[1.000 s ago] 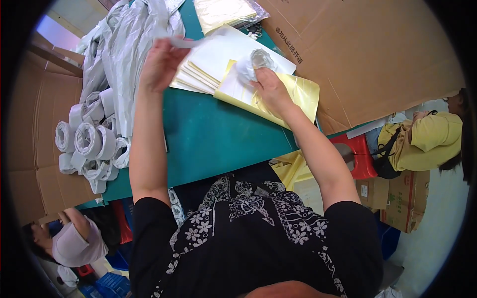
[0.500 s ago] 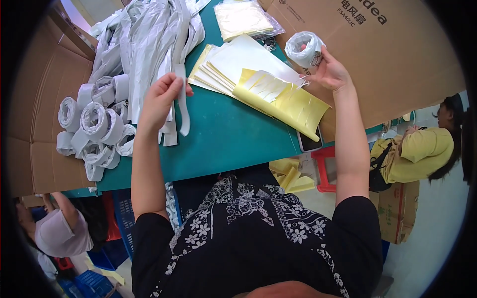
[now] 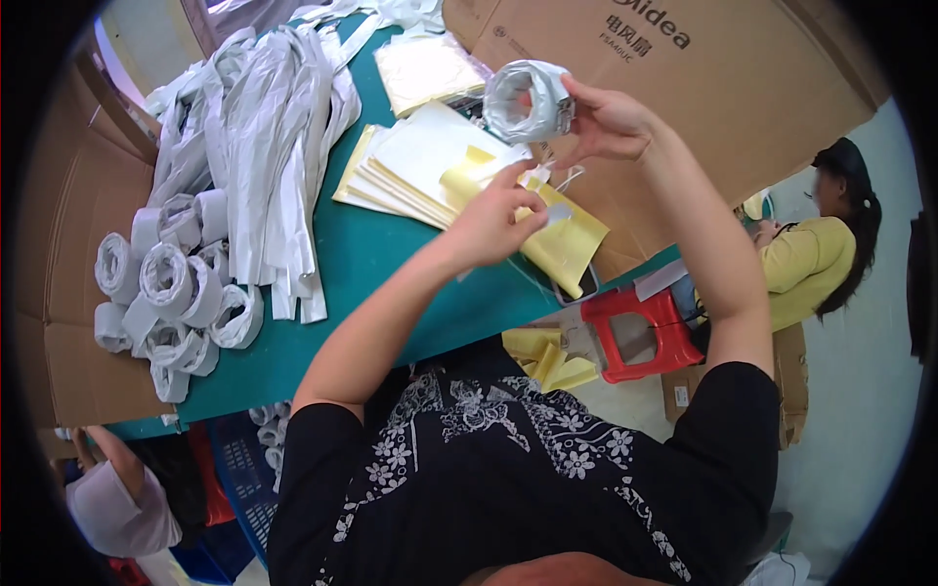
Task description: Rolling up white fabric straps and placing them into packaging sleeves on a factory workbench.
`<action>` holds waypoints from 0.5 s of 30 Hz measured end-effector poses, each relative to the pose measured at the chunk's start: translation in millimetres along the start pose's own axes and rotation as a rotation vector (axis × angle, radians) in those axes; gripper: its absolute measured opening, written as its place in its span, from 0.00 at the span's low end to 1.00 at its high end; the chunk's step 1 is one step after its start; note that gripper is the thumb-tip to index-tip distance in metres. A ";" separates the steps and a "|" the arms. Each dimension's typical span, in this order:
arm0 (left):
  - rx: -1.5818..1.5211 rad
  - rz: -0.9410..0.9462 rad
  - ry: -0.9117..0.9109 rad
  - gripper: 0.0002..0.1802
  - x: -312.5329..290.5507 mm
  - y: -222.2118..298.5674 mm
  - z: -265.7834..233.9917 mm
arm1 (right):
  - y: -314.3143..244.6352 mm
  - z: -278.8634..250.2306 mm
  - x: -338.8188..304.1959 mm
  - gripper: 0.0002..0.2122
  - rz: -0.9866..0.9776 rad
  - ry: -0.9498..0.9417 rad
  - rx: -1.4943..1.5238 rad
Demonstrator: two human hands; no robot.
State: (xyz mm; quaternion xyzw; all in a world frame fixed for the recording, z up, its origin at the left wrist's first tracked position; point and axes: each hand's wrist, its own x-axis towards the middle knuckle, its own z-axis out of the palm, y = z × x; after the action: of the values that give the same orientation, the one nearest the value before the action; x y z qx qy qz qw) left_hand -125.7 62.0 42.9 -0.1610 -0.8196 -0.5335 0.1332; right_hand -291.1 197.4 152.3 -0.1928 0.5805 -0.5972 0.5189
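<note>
My right hand (image 3: 614,122) holds a ring-shaped roll of white plastic strip (image 3: 500,105) above the far side of the table, thumb and fingers at its right side. Just below the roll is my left hand (image 3: 500,223), fingers bent, with a short pale strip (image 3: 558,213) at its fingertips. Most of that strip is hidden by the hand. Under both hands lies a curled yellow backing sheet (image 3: 583,256), with small white pieces along its upper part. To its left, white and yellow sheets (image 3: 415,156) are fanned in a stack.
Finished-looking white rolls (image 3: 166,273) are piled on the green table (image 3: 391,293) at left, beside long white plastic strips (image 3: 278,146). A large cardboard panel (image 3: 684,127) stands at the far right. A red stool (image 3: 640,337) and a person in yellow (image 3: 816,264) are beyond it.
My left hand has moved right, from beside the long strips to below the roll, carrying a pale strip. The view has shifted; my right hand still holds the roll, now turned more sideways.
</note>
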 end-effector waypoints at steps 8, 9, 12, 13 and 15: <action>0.235 -0.165 0.111 0.08 18.2 -46.9 26.0 | -6.8 -6.0 -32.7 0.24 -0.090 0.041 -0.009; 0.228 -0.151 0.115 0.08 18.9 -53.3 23.1 | -14.3 -17.4 -39.1 0.24 -0.114 0.018 -0.040; 0.276 -0.059 0.022 0.08 15.9 -46.5 9.1 | -24.7 -33.0 -48.6 0.23 -0.321 0.099 -0.078; 0.281 -0.060 0.022 0.08 14.6 -34.2 0.4 | -23.4 -33.9 -47.6 0.23 -0.325 0.095 -0.076; 0.455 -0.225 -0.163 0.09 9.0 4.6 -22.2 | -12.8 -32.6 -44.7 0.21 -0.425 0.100 -0.026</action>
State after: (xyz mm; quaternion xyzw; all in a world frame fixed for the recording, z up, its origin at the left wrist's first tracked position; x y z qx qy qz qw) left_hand -131.1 44.4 59.1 -0.0771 -0.9392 -0.3324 0.0394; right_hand -306.0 248.5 172.1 -0.2876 0.5597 -0.6943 0.3493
